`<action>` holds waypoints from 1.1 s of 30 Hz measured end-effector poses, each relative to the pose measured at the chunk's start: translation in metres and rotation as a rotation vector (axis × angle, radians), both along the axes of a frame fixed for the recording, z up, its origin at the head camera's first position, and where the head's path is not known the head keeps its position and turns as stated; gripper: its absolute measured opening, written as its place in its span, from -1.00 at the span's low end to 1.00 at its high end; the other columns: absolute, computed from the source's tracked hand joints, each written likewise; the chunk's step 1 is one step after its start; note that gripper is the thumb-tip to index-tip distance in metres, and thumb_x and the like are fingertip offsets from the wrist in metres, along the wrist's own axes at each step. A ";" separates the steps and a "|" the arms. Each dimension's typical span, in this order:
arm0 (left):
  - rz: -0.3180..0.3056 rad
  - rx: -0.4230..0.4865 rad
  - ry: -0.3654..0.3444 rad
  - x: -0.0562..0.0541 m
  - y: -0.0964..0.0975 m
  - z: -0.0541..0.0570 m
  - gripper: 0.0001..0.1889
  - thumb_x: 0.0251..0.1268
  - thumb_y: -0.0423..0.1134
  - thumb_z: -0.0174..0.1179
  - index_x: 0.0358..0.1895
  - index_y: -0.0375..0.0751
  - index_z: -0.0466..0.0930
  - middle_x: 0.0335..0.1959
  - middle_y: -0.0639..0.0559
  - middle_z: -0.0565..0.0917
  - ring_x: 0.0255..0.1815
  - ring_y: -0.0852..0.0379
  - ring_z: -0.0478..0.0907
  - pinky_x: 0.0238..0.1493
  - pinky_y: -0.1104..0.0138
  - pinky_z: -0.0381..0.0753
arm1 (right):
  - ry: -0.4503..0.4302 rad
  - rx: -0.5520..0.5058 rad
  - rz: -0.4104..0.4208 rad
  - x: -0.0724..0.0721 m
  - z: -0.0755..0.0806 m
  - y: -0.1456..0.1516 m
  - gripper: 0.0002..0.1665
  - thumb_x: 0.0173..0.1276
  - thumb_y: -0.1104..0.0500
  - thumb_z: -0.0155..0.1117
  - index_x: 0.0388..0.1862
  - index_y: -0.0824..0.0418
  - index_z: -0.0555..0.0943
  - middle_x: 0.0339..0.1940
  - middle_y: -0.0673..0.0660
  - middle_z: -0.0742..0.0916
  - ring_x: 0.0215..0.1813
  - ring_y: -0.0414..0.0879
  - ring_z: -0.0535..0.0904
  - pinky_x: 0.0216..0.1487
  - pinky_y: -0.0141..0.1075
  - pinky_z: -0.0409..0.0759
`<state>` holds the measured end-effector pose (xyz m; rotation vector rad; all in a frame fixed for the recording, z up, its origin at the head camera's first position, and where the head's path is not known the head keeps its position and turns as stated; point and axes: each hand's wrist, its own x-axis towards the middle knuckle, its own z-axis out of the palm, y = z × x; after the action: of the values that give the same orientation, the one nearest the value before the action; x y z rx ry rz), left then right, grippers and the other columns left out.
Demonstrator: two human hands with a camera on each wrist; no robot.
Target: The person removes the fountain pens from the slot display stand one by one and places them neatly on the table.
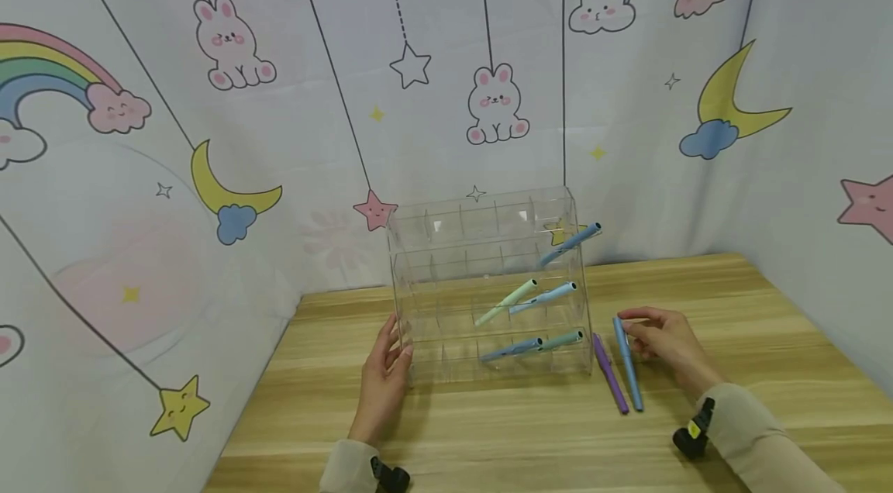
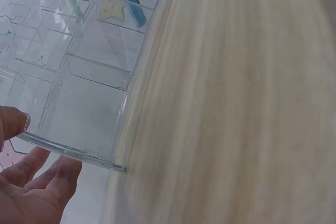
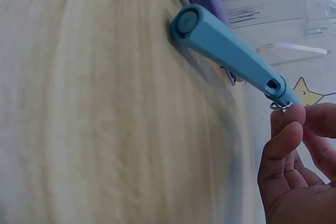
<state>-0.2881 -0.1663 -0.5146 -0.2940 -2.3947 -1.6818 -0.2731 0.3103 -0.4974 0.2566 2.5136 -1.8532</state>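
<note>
A clear acrylic pen rack (image 1: 488, 377) with stepped compartments stands on the table. My left hand (image 1: 385, 377) holds its left side wall, thumb on the inner side and fingers outside in the left wrist view. My right hand (image 1: 666, 342) pinches the far end of a blue pen (image 1: 630, 369), near its clip (image 3: 281, 106) in the right wrist view. The pen's near end points toward me. Just left of it a purple pen (image 1: 610, 377) lies on the table, beside the rack's right side.
Several pens lean in the rack's right part: a blue pen (image 1: 572, 243) on a higher tier, a pale green pen (image 1: 505, 301) and a light blue one mid-rack, two more on the bottom tier. Behind the wooden table (image 1: 488, 446) hangs a printed cloth (image 1: 314, 129).
</note>
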 end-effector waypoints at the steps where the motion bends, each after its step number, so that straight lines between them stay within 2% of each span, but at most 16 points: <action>1: -0.001 0.003 0.001 0.000 0.000 0.000 -0.29 0.69 -0.30 0.14 0.75 0.15 0.13 0.57 -0.37 0.46 0.45 -0.34 0.61 0.35 -0.01 0.73 | -0.003 -0.001 0.001 -0.001 -0.001 0.000 -0.51 0.64 0.22 0.23 0.40 0.48 0.56 -0.38 -0.12 0.78 -0.39 -0.24 0.67 -0.40 -0.36 0.67; 7: -0.008 0.008 0.007 -0.001 0.000 -0.001 -0.29 0.69 -0.29 0.15 0.75 0.16 0.14 0.57 -0.35 0.47 0.45 -0.33 0.61 0.36 0.03 0.74 | -0.019 -0.005 0.006 -0.003 -0.007 -0.002 -0.49 0.62 0.24 0.23 0.41 0.51 0.54 -0.47 -0.07 0.74 -0.43 -0.25 0.63 -0.45 -0.38 0.63; 16: -0.006 0.023 0.005 0.000 0.000 -0.001 -0.30 0.68 -0.32 0.15 0.74 0.15 0.16 0.57 -0.35 0.47 0.45 -0.34 0.61 0.32 0.20 0.75 | -0.025 0.003 0.021 -0.004 -0.012 0.000 -0.50 0.64 0.24 0.21 0.41 0.51 0.53 -0.44 -0.07 0.73 -0.43 -0.23 0.61 -0.47 -0.36 0.62; 27: -0.003 0.017 0.009 -0.001 0.000 0.000 -0.29 0.68 -0.33 0.15 0.74 0.14 0.15 0.56 -0.36 0.47 0.45 -0.33 0.61 0.32 0.20 0.74 | -0.010 0.049 0.060 -0.006 -0.013 0.000 -0.53 0.63 0.21 0.23 0.36 0.49 0.58 -0.40 -0.05 0.74 -0.43 -0.21 0.62 -0.48 -0.34 0.62; 33: 0.003 0.020 0.006 -0.001 0.000 0.001 -0.29 0.67 -0.34 0.15 0.74 0.11 0.16 0.56 -0.37 0.48 0.44 -0.34 0.62 0.32 0.16 0.75 | -0.014 0.064 0.053 -0.008 -0.014 -0.001 -0.55 0.62 0.20 0.26 0.34 0.45 0.61 -0.40 -0.05 0.74 -0.42 -0.20 0.61 -0.47 -0.34 0.63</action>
<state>-0.2892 -0.1663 -0.5139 -0.2924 -2.3715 -1.7000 -0.2812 0.3090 -0.5112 0.2006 2.5475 -1.7491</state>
